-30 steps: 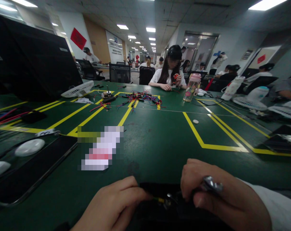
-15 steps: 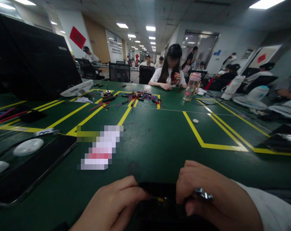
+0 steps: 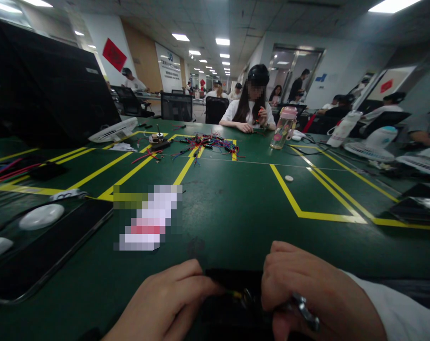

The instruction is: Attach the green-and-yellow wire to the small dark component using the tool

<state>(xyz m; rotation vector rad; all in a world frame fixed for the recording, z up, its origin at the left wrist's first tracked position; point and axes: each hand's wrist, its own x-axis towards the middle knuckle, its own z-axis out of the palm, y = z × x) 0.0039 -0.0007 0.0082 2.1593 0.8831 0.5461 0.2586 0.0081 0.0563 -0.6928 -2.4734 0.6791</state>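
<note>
My left hand [image 3: 175, 296] is at the bottom centre, thumb and fingers pinched on a thin dark piece that has a small yellow part [image 3: 237, 294] near its end. To the right, my right hand [image 3: 303, 284] is curled round a shiny metal tool [image 3: 306, 311], whose full shape is hidden by the fingers. Between the hands a small ring-like metal bit shows over a black surface [image 3: 232, 274] at the table's near edge; its details are too dark to make out.
On the green table [image 3: 232, 213] lie a blurred white-and-red paper [image 3: 152, 220], a dark phone-like slab [image 3: 51, 251], a white mouse [image 3: 41, 217] and a heap of coloured wires [image 3: 215, 142]. A person [image 3: 252, 109] sits opposite, near a pink-lidded bottle [image 3: 284, 128].
My right hand has shifted slightly down and turned, and the metal tool in it has tilted lower. My left hand stays in place. In the background a standing person has moved right.
</note>
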